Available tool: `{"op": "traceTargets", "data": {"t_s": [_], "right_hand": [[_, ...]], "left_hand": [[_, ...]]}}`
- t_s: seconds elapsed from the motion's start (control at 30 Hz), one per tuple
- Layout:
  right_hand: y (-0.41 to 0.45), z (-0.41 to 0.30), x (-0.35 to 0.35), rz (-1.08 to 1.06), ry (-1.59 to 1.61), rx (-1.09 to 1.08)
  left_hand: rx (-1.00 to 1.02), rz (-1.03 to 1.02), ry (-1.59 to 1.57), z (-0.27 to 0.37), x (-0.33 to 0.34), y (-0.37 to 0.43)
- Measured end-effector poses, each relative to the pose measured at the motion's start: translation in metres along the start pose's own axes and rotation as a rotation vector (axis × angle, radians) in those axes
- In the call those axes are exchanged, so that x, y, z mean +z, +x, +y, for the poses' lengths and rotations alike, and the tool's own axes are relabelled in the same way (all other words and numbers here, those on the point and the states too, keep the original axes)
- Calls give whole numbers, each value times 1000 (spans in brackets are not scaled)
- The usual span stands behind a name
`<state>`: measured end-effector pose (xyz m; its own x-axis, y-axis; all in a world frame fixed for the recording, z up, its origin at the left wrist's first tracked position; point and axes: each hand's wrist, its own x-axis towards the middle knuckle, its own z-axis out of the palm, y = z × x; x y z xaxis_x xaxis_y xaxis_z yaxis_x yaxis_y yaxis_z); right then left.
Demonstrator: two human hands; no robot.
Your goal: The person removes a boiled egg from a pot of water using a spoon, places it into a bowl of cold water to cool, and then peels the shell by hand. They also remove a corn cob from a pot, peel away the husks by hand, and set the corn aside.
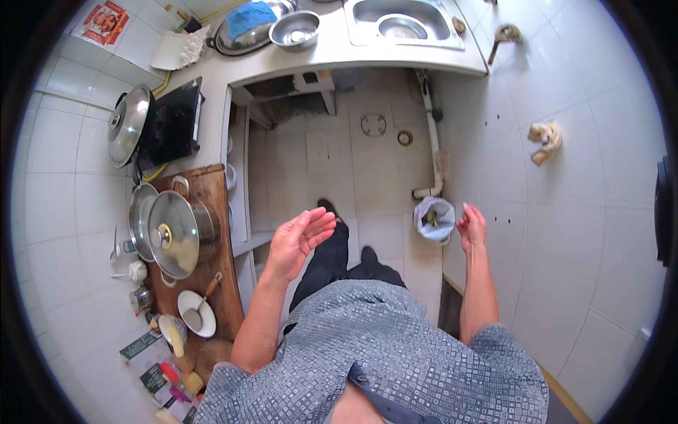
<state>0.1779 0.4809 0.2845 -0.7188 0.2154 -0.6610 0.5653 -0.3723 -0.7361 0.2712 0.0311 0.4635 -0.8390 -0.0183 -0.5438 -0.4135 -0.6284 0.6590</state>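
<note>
My left hand [302, 241] is raised in front of my body, palm turned inward and fingers stretched out, with nothing in it. To the right, my right hand [471, 228] hangs in the air beside the wall with its fingers partly curled. No object shows in it, though the inside of the fingers is hidden. Just left of that hand, a small bin [434, 218] lined with a pale plastic bag stands on the floor, with some dark waste inside. A lidded steel pot [183, 233] stands on a wooden board [212, 185] off to my left.
Along the left counter are a black cooktop [172, 124], a lidded wok [130, 127] and a white plate [204, 323] with a ladle. Ahead, a steel bowl [295, 29] sits left of the sink [365, 24]. A drain pipe [433, 138] runs down by the right wall.
</note>
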Motion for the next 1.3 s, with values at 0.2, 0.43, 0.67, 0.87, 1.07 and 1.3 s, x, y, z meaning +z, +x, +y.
{"op": "traceTargets", "data": {"t_s": [0.2, 0.43, 0.67, 0.87, 1.07, 1.3], "right_hand": [[3, 6, 8, 292, -647, 92], [38, 21, 52, 421, -732, 93], [106, -23, 208, 179, -724, -292], [125, -117, 431, -218, -721, -527], [185, -146, 623, -587, -716, -744], [285, -116, 728, -544, -1263, -575]], "left_hand": [[130, 97, 631, 11, -96, 91], [44, 206, 760, 57, -150, 156], [279, 266, 614, 121, -138, 232], [330, 206, 594, 200, -94, 295], [412, 143, 623, 256, -50, 405], [51, 261, 131, 282, -24, 530]]}}
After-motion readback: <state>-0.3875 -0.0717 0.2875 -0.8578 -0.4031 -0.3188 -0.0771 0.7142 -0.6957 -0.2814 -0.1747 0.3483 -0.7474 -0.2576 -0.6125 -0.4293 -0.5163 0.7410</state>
